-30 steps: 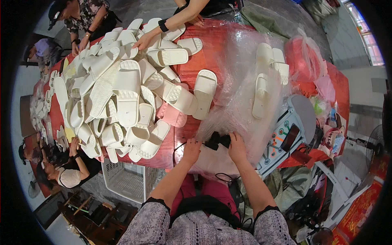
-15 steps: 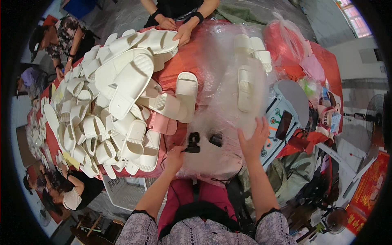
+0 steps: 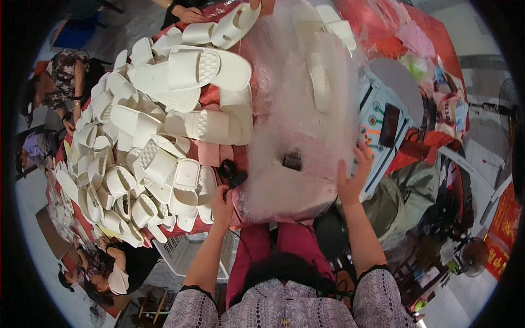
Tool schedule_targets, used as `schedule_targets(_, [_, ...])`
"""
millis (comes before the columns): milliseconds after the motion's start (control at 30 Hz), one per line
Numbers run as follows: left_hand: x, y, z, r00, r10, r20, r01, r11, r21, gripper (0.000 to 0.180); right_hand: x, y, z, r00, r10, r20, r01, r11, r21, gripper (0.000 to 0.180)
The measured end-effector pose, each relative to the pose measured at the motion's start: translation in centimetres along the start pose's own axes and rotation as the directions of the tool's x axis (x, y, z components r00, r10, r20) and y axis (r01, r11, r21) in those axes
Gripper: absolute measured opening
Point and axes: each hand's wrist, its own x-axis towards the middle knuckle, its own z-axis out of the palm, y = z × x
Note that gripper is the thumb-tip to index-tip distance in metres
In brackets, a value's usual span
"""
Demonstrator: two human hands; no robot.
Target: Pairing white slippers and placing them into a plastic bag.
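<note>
Black device (image 3: 233, 174) has shifted left beside the left hand (image 3: 221, 203), grip unclear; right hand (image 3: 355, 177) spreads wide, leaving the black block (image 3: 292, 160) against plastic film (image 3: 276, 199).

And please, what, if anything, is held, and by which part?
The left hand is at the black object, hold unclear; the right hand holds nothing visible.

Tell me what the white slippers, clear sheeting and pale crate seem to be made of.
White slippers: probably matte moulded foam or soft plastic; their quilted pattern looks moulded in.
Clear sheeting: likely thin, glossy plastic film, since it wrinkles and glints.
Pale crate: seemingly rigid plastic, dull-finished, judging by its regular slots.
</note>
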Motion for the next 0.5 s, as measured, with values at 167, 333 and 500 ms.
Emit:
schedule_targets(167, [1.1, -1.6, 0.9, 0.998, 0.047, 0.042, -0.048, 0.999, 0.012, 0.016, -15.8, 11.0, -2.8, 0.754, 0.655, -0.059, -0.613, 0.732, 0.297, 0.020])
schedule_targets(333, [1.2, -0.2, 0.8, 0.974, 0.108, 0.199, -0.109, 0.994, -0.009, 0.030, -35.2, 19.1, -6.0, 0.393, 0.849, 0.354, -0.783, 0.511, -0.356, 0.027])
schedule_targets(500, [-5.4, -0.3, -5.3, 0.990, 0.138, 0.022, -0.140, 0.977, 0.159, 0.034, -35.5, 13.6, -2.1, 0.301, 0.765, 0.569, -0.535, 0.629, -0.563, 0.043])
